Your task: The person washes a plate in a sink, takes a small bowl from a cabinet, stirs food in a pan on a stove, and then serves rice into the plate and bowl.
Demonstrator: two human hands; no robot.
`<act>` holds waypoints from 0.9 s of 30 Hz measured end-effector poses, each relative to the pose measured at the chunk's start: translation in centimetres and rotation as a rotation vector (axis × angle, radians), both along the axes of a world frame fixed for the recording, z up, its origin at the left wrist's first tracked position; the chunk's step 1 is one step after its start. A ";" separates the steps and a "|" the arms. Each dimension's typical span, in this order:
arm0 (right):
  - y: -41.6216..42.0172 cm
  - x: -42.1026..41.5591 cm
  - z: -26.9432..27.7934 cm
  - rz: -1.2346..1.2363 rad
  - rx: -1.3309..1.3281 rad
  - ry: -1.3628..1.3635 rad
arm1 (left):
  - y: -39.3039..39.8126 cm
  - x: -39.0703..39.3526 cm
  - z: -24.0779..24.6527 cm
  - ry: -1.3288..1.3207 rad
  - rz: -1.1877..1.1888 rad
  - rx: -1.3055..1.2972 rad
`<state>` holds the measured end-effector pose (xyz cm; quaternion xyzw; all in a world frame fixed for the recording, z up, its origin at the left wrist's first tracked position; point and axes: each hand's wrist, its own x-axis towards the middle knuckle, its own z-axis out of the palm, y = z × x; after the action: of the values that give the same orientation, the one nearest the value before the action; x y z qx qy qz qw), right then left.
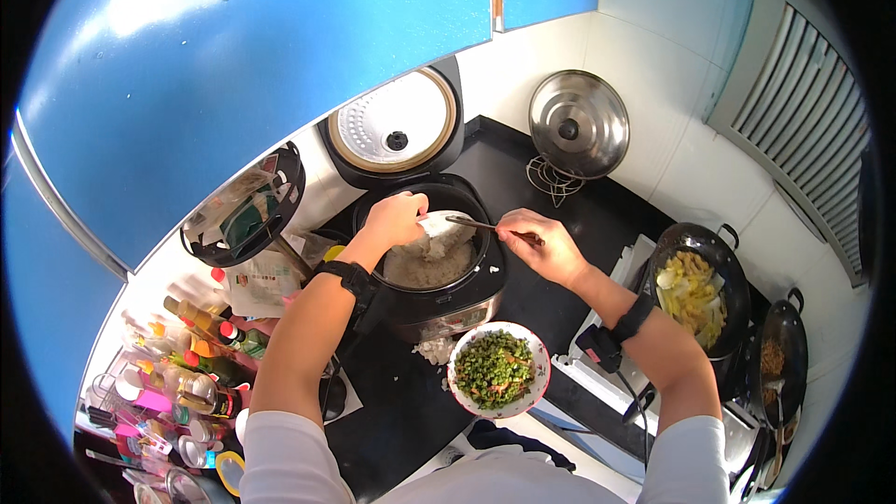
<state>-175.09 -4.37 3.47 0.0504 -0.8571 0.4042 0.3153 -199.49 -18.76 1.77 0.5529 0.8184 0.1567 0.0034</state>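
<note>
My left hand (395,218) grips a small white bowl (442,222) tilted over the open rice cooker (430,308). In my right hand (535,241) is a thin dark utensil (476,223), its far end at the bowl; whether it is a spoon or chopsticks I cannot tell. White cooked rice (428,267) lies in the cooker's pot, right below the bowl. Some grains stick to the cooker's front rim. A patterned bowl of chopped green vegetables (495,369) stands in front of the cooker, beside a clump of spilled rice (435,350).
The cooker's raised lid (395,122) stands behind. Several bottles and jars (203,385) crowd the left. To the right, a wok of cabbage (693,301) and a second pan (777,357) sit on the stove. A steel lid (579,124) leans on the wall; blue cabinets (280,70) overhang.
</note>
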 end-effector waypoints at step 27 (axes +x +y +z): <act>1.8 -1.3 0.4 0.116 0.504 0.121 | 0.0 -1.9 0.9 0.022 -0.022 -0.088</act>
<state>-176.44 -2.52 3.84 0.2007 -0.9059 0.1916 0.3198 -201.36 -18.80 2.64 0.5629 0.8183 0.1144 0.0207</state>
